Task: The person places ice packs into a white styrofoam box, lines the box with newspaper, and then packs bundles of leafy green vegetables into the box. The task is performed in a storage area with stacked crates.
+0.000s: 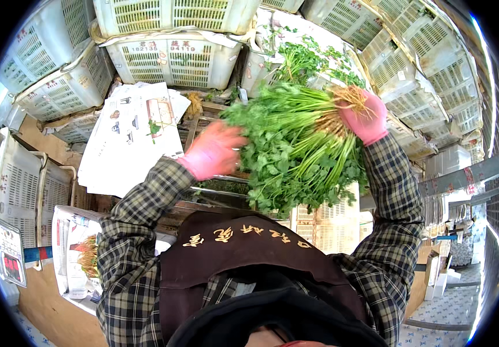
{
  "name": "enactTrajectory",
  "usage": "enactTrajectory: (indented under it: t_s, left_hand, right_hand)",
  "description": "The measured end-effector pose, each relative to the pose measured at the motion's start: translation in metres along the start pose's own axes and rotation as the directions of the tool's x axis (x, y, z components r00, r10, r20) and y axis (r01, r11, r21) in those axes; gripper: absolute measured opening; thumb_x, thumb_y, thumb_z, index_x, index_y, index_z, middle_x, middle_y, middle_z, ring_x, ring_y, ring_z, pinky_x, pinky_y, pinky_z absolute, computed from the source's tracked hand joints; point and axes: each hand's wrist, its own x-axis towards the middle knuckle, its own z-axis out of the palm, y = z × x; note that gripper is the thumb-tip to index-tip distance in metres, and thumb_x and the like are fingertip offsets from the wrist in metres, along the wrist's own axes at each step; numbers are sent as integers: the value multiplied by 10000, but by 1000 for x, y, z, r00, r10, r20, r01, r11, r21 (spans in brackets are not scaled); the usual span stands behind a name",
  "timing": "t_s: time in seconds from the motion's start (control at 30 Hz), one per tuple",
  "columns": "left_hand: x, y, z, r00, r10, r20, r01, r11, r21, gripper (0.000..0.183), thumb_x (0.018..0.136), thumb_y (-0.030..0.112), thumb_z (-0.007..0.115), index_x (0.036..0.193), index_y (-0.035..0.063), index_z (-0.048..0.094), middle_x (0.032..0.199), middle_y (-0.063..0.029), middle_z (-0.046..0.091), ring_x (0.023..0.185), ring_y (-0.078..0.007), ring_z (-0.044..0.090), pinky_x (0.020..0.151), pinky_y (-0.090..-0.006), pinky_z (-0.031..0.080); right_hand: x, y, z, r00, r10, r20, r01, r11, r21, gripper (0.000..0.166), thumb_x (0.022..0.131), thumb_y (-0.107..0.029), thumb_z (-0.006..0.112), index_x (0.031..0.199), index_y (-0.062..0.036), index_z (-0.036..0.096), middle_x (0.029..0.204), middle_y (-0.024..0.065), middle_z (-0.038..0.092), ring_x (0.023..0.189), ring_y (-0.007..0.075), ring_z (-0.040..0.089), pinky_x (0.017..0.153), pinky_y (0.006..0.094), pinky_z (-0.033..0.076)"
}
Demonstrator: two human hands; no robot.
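My right hand (364, 115), in a pink glove, grips a large bunch of cilantro (292, 147) by its root end. Brown roots stick out over the glove, and the green stems and leaves fan towards the left and front. Beside the leaf tips is my left hand (214, 149), also gloved in pink and slightly blurred. Its fingers are spread and nothing shows in them; whether they touch the leaves I cannot tell. A stack of printed paper sheets (132, 134) lies to its left, with a small green leaf sprig (154, 127) on top.
White plastic crates (173, 60) are stacked at the back, with more crates (423, 73) along the right. Loose cilantro (303, 58) lies on a white-covered crate behind the bunch. At lower left are a digital scale display (11, 260) and a paper-lined box (65, 251) holding rooted greens (88, 256).
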Motion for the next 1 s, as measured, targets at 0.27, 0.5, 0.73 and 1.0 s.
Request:
enactTrajectory:
  t_s: [0.27,0.5,0.73,1.0]
  left_hand:
    - [45,31,-12,966,-155,-209,102,964,-244,409,847,182,612,1253,134,587,711,-111,624,675,-313,632,600,-456,484]
    - [62,7,45,997,-53,64,64,983,-171,486,814,288,659,1257,107,574,856,-143,688,852,-332,679,749,-460,517]
    - [25,-55,4,959,47,281,3,985,-175,313,841,353,646,1017,94,642,732,-148,658,698,-351,664,643,-458,525]
    - [13,-186,-31,683,-730,22,701,645,-305,988,798,306,707,1571,272,93,1264,-254,613,1080,-390,645,937,-414,500]
  right_hand:
    - [-7,12,4,999,21,-48,-18,998,64,229,870,-320,676,963,-116,721,870,84,706,799,283,680,673,336,533]
    - [-29,32,6,994,101,33,-106,961,254,182,835,-198,719,965,-71,720,886,84,733,802,220,708,704,297,542]
    - [-84,69,19,969,206,136,-220,970,98,249,863,-270,671,1028,-90,722,904,72,734,858,232,705,750,327,542]
    - [-127,109,14,942,304,139,-288,949,-124,273,835,-382,638,1010,-186,712,896,92,706,854,330,665,707,418,532]
